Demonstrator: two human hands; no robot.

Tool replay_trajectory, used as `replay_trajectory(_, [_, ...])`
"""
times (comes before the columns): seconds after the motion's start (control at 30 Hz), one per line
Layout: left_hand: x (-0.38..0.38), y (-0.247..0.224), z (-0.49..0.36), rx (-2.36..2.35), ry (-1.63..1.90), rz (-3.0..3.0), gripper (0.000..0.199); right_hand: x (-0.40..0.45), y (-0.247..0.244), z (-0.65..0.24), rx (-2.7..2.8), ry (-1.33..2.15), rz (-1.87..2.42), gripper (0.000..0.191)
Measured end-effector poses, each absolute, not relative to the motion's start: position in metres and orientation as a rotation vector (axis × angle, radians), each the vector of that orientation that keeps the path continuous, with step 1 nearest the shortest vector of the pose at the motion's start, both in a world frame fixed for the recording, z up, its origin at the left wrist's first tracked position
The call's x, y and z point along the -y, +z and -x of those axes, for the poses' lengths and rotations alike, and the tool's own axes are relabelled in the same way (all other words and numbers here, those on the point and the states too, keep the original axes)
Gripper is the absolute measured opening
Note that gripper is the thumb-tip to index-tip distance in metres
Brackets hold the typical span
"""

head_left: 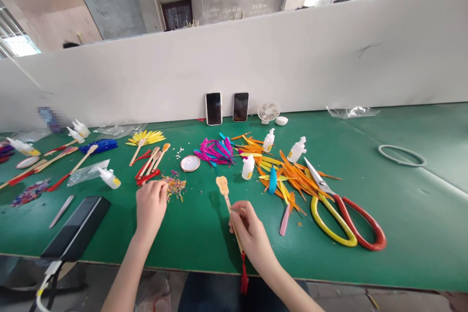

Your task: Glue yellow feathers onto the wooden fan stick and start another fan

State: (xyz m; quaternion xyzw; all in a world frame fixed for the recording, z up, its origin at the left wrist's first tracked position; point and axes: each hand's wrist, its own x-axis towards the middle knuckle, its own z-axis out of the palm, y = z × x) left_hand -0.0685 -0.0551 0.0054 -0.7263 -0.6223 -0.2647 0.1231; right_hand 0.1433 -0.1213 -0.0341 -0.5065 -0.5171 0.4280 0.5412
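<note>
My right hand grips a slim wooden stick with a lobed, rounded top and a red tassel at its lower end. The stick is tilted, its top pointing away from me above the green table. With fingertips pinched together, my left hand is at the edge of a pile of small multicoloured scraps; whatever lies between those fingers is hidden. Just beyond are several similar sticks with red tassels and a small round dish with white contents.
Orange and yellow feathers, purple feathers and white squeeze bottles lie ahead. Large scissors rest at right, blades partly apart. A black power bank sits near the front left edge. Two phones lean against the white partition.
</note>
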Motion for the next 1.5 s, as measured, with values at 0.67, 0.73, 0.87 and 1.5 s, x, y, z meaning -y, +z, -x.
replay_trajectory(0.67, [0.094, -0.01, -0.044, 2.107, -1.255, 2.647, 0.03, 0.13, -0.037, -0.139, 1.681, 0.233, 1.207, 0.01])
replay_trajectory(0.73, [0.092, -0.011, -0.043, 2.117, -1.284, 2.613, 0.03, 0.129, -0.037, -0.139, 1.661, 0.281, 1.221, 0.009])
replay_trajectory(0.87, [0.088, -0.007, -0.04, 2.216, -1.539, 2.562, 0.031, 0.129, -0.037, -0.14, 1.631, 0.355, 1.224, 0.009])
replay_trajectory(1.5, [0.076, -0.012, -0.034, 2.478, -1.684, 2.716, 0.031, 0.127, -0.035, -0.138, 1.67, 0.544, 1.2, 0.008])
